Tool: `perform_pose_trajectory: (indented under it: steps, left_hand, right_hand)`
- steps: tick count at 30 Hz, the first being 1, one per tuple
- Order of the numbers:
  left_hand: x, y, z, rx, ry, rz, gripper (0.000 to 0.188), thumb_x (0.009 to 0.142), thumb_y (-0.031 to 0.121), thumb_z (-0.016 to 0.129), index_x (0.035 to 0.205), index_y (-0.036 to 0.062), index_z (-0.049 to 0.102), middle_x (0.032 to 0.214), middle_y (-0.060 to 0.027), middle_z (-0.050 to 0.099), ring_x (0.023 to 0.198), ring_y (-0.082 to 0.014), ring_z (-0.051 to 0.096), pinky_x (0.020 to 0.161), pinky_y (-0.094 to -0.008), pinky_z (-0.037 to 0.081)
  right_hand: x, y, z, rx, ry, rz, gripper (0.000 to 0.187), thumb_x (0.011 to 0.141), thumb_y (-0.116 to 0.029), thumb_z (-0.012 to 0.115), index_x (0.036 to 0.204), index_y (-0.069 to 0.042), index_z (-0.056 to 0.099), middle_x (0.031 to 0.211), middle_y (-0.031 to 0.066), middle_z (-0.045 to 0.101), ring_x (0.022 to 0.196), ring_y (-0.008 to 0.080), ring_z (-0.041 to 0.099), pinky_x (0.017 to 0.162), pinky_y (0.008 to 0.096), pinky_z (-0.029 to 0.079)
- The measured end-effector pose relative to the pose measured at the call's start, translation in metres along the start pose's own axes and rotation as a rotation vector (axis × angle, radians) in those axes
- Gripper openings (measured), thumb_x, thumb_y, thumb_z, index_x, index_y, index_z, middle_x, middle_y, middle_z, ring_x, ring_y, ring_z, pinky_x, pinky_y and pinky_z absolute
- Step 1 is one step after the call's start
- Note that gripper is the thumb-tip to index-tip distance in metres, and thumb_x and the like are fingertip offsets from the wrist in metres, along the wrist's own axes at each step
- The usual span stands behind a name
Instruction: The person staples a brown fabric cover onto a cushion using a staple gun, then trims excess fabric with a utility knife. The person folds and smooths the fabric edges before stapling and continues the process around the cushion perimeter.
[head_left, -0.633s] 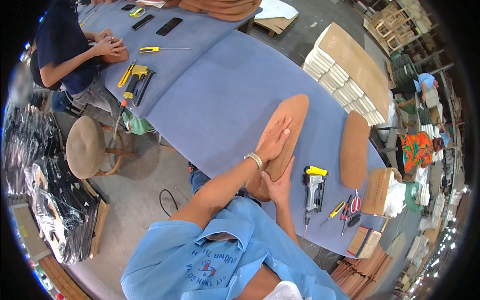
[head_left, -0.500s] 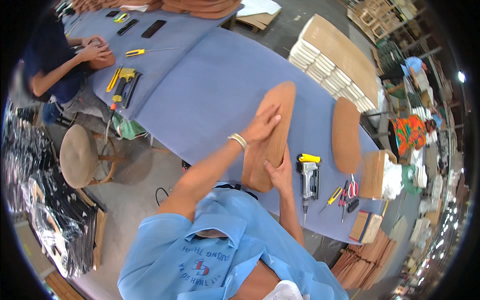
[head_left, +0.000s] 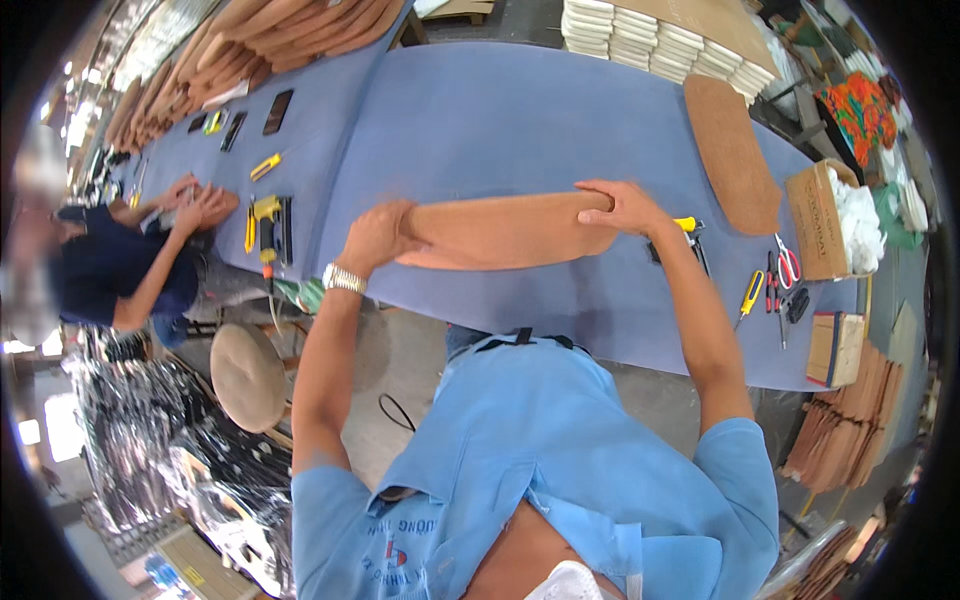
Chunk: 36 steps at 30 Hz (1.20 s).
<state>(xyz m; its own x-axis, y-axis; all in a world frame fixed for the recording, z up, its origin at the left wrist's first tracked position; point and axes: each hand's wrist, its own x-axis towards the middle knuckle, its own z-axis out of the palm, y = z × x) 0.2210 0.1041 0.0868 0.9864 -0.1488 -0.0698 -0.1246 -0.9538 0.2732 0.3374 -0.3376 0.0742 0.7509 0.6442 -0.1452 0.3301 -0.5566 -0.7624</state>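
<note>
A long brown fabric-covered chair pad (head_left: 510, 233) is held crosswise in front of me, over the near part of the blue table. My left hand (head_left: 378, 235) is closed round its left end, a metal watch on the wrist. At the other end my right hand (head_left: 622, 208) grips the pad's upper corner, thumb on the near face. Behind my right wrist a yellow-and-grey power tool (head_left: 690, 228) is partly hidden. A second brown pad (head_left: 733, 155) lies on the table farther right.
Right of me lie a yellow screwdriver (head_left: 750, 296), red-handled scissors (head_left: 789, 264) and a cardboard box (head_left: 815, 220) with white stuffing. On the left are a yellow staple gun (head_left: 268, 225), a round stool (head_left: 247, 376) and a co-worker's hands (head_left: 200, 208) on another brown piece.
The pad has turned from a steep slant to nearly level. My left hand has gone from its face to the left end, my right hand to the right end. The view has swung round.
</note>
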Motion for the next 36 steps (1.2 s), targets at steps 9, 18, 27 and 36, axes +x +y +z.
perform_pose_trajectory:
  steps: [9,18,27,36]
  left_hand:
    - [0.027,0.099,-0.004,0.005,-0.273,0.145,0.076,0.075,0.067,0.082,0.125,0.0108,0.072,0.104,-0.0137,0.078,0.097,-0.0374,0.074,0.086,-0.0491,0.058]
    - [0.068,0.178,0.022,0.034,-0.357,0.252,0.083,0.080,0.074,0.073,0.127,0.0062,0.069,0.090,-0.0179,0.076,0.085,-0.0379,0.075,0.077,-0.0505,0.059]
    - [0.064,0.183,0.031,0.023,-0.350,0.262,0.082,0.080,0.074,0.073,0.128,0.0077,0.068,0.088,-0.0194,0.076,0.084,-0.0400,0.075,0.076,-0.0510,0.060]
    - [0.082,0.181,0.021,0.006,-0.414,0.195,0.082,0.076,0.070,0.079,0.128,0.0077,0.070,0.087,-0.0219,0.076,0.083,-0.0420,0.074,0.077,-0.0505,0.060]
  right_hand:
    - [-0.006,0.049,0.094,0.671,0.793,0.027,0.056,0.110,-0.041,0.049,0.096,0.005,0.078,0.084,0.0142,0.077,0.081,0.0201,0.073,0.078,0.0334,0.056]
    - [-0.011,0.038,0.100,0.691,0.873,0.049,0.050,0.109,-0.037,0.050,0.097,0.003,0.077,0.084,0.0127,0.076,0.080,0.0195,0.072,0.076,0.0334,0.055]
    - [-0.004,-0.019,0.015,-0.083,-0.210,-0.140,0.064,0.082,-0.051,0.079,0.134,-0.016,0.068,0.112,0.0138,0.077,0.101,0.0385,0.073,0.085,0.0488,0.057]
    - [0.001,-0.029,0.036,-0.430,-0.081,-0.164,0.076,0.079,-0.055,0.081,0.145,-0.023,0.059,0.122,0.0063,0.075,0.103,0.0320,0.072,0.086,0.0478,0.054]
